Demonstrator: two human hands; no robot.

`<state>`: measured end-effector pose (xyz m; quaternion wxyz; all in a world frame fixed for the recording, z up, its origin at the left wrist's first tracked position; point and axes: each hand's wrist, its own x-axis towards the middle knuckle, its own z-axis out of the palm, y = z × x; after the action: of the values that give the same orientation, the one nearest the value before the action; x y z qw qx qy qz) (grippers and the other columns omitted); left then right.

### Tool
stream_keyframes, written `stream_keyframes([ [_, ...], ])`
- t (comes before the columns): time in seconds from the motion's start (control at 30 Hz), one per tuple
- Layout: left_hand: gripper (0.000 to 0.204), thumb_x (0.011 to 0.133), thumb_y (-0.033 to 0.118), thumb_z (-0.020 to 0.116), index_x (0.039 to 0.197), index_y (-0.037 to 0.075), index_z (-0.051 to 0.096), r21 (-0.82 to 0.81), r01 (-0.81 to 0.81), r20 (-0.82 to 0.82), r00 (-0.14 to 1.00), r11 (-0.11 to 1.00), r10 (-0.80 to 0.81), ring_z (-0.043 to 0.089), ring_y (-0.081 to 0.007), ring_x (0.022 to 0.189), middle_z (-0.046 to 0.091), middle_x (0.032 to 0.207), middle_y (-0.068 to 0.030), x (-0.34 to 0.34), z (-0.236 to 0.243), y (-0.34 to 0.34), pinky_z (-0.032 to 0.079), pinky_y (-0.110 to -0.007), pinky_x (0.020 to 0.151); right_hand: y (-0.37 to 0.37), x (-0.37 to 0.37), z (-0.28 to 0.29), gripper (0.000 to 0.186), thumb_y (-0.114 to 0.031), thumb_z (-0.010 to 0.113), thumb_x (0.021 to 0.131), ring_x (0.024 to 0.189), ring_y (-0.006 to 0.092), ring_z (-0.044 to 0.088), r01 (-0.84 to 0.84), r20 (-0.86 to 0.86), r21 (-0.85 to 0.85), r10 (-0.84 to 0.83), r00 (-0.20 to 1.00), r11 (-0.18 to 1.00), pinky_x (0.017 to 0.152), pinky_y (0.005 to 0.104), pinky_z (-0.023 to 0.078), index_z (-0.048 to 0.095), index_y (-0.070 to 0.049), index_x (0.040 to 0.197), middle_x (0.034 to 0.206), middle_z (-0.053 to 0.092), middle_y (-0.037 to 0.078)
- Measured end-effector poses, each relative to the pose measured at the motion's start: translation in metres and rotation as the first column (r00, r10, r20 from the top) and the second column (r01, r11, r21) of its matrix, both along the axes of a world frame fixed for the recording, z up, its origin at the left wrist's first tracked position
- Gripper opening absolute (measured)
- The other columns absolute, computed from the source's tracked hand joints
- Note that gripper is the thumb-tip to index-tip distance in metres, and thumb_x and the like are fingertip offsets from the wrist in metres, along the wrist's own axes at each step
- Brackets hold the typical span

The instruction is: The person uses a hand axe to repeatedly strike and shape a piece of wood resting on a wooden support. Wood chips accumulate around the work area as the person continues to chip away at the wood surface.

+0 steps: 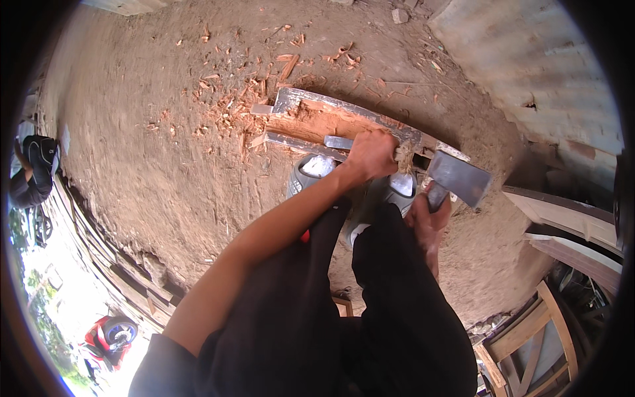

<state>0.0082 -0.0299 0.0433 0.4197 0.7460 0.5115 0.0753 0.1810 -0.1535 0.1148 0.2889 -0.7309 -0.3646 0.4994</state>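
Left hand (372,153) gripped the plank (331,122), steadying it; right hand (428,218) apparently clenched the hatchet (458,177) near its head.

Wood chips (228,99) litter the dirt ground (132,145); red motorbike (106,337) beyond.

Soft, even daylight covers the dirt floor (165,132) with faint shadows. The lower left of the frame is blown out white, perhaps by open sky. Fisheye bending and a dark vignette ring the edges, which look slightly blurred.
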Motion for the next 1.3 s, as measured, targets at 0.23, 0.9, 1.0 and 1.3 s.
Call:
stream_keyframes([
  [0.23,0.022,0.070,0.020,0.071,0.087,0.007,0.077,-0.021,-0.036,-0.003,0.999,0.999,0.036,0.073,-0.0403,0.094,0.074,0.091,-0.0240,-0.010,0.008,0.002,0.057,-0.049,0.085,0.017,-0.007,0.026,0.018,-0.001,0.058,0.095,0.044,0.0142,0.051,0.109,-0.152,0.021,-0.104,0.983,0.994,0.041,0.0307,0.042,0.053,-0.002,0.113,0.067,0.055,0.005],
  [0.9,0.022,0.072,0.021,0.069,0.091,0.012,0.077,0.043,-0.169,0.048,0.985,0.985,0.166,0.072,-0.0419,0.087,0.073,0.086,-0.0232,-0.029,0.004,0.001,0.057,-0.051,0.082,0.015,-0.014,0.003,0.020,-0.002,0.058,0.097,0.044,0.0114,0.048,0.080,-0.266,-0.033,-0.086,0.960,0.996,0.041,0.0301,0.041,0.050,-0.003,0.115,0.065,0.050,0.002],
  [1.0,0.023,0.071,0.022,0.070,0.091,0.012,0.077,0.004,-0.162,0.043,0.986,0.987,0.161,0.072,-0.0419,0.084,0.073,0.083,-0.0231,-0.028,0.014,0.005,0.057,-0.051,0.079,0.013,-0.018,0.013,0.017,-0.004,0.059,0.098,0.047,0.0120,0.052,0.144,-0.267,0.018,-0.134,0.954,0.989,0.042,0.0304,0.043,0.053,-0.003,0.113,0.068,0.056,0.004],
  [1.3,0.026,0.072,0.025,0.071,0.094,0.014,0.078,0.031,-0.170,0.033,0.985,0.985,0.169,0.072,-0.0422,0.083,0.073,0.083,-0.0221,-0.034,0.005,0.002,0.057,-0.051,0.079,0.004,-0.028,-0.007,0.017,-0.005,0.064,0.096,0.047,0.0113,0.053,0.067,-0.126,0.108,-0.053,0.991,0.992,0.042,0.0297,0.042,0.054,-0.001,0.109,0.069,0.058,0.004],
])
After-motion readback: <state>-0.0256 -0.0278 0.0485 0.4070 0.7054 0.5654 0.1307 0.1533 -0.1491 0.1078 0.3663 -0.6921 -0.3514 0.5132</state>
